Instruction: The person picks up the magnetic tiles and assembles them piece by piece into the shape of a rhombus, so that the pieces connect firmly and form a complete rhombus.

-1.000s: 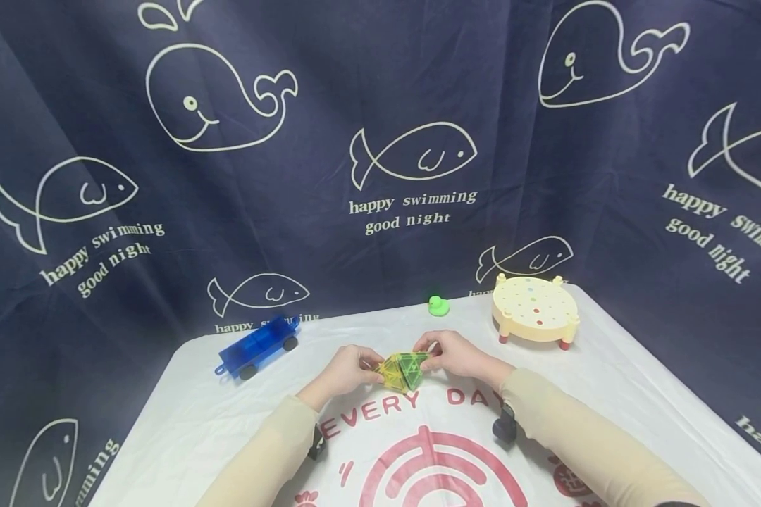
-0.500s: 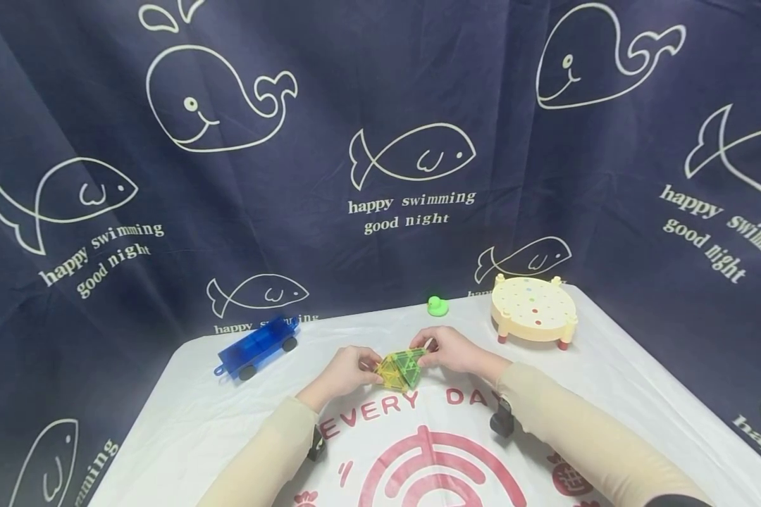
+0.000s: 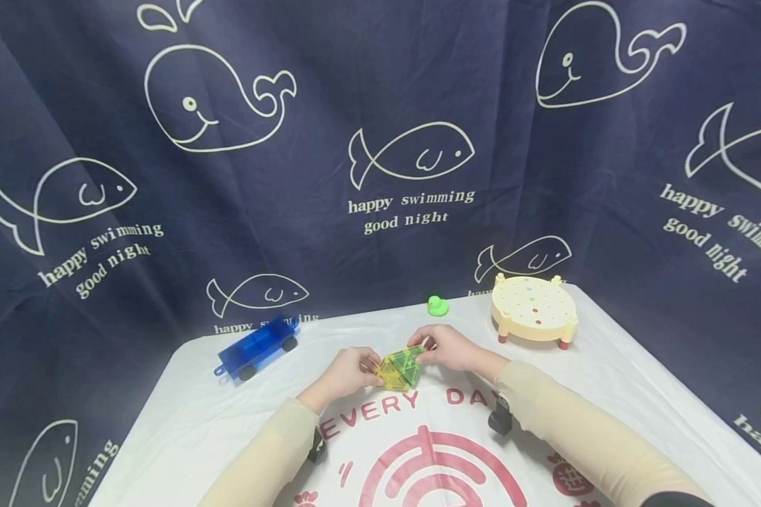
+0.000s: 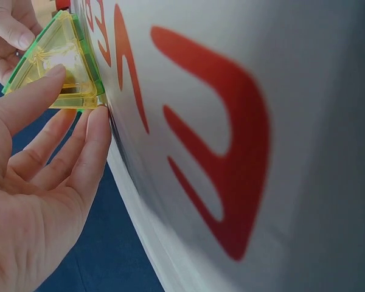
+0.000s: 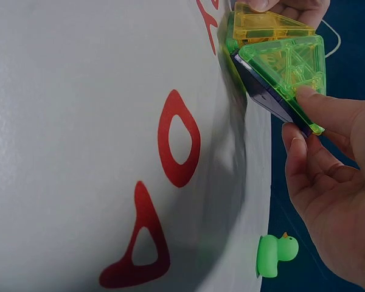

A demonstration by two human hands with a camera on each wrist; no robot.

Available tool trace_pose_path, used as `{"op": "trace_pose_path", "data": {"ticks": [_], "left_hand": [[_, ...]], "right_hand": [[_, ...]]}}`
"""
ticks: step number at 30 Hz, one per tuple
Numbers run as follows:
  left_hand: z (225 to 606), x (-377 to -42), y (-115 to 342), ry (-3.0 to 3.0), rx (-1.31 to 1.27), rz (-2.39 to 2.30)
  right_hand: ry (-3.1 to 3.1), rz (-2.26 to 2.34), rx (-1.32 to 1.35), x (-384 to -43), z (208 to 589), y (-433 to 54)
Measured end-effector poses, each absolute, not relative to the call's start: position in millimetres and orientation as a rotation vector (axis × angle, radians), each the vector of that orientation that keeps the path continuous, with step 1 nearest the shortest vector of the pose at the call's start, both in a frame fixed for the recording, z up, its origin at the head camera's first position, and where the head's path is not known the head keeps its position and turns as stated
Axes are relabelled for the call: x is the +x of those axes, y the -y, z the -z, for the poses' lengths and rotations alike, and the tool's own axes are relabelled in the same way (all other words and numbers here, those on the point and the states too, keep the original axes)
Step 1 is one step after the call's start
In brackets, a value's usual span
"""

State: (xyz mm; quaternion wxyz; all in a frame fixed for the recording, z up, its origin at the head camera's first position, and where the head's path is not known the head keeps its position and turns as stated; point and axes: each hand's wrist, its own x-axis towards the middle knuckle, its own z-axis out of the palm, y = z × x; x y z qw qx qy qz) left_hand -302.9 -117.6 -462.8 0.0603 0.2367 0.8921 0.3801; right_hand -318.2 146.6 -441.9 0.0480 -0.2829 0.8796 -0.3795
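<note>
Two joined see-through triangular magnetic tiles stand in the middle of the table, held between both hands. My left hand (image 3: pixel 347 372) grips the yellow tile (image 4: pixel 73 52), thumb on its face and fingers along the lower edge. On the other side, my right hand (image 3: pixel 450 349) pinches the green tile (image 5: pixel 295 55) by its corner between thumb and fingers. Under the green tile, the right wrist view shows a dark flat face (image 5: pixel 264 91) with a glossy surface. Yellow and green meet along an edge, forming a small peaked shape. The far sides are hidden.
Back left on the table stands a blue toy wagon (image 3: pixel 258 347) with black wheels. A green toy duck (image 3: pixel 438 305) sits near the back edge. To its right is a round cream toy table (image 3: pixel 534 306) with short legs. A dark printed curtain (image 3: pixel 412 84) hangs behind.
My right hand has moved slightly left and up with the green tile, which has tilted closer against the yellow one. The left hand has hardly moved.
</note>
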Motion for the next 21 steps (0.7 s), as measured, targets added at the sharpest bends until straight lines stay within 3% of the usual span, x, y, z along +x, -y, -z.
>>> {"op": "trace_pose_path", "data": {"ticks": [21], "left_hand": [[468.4, -303.9, 116.9, -2.738, 0.736, -1.104]], "right_hand": [[-2.698, 1.138, -0.882, -318.1, 447.3, -145.7]]}}
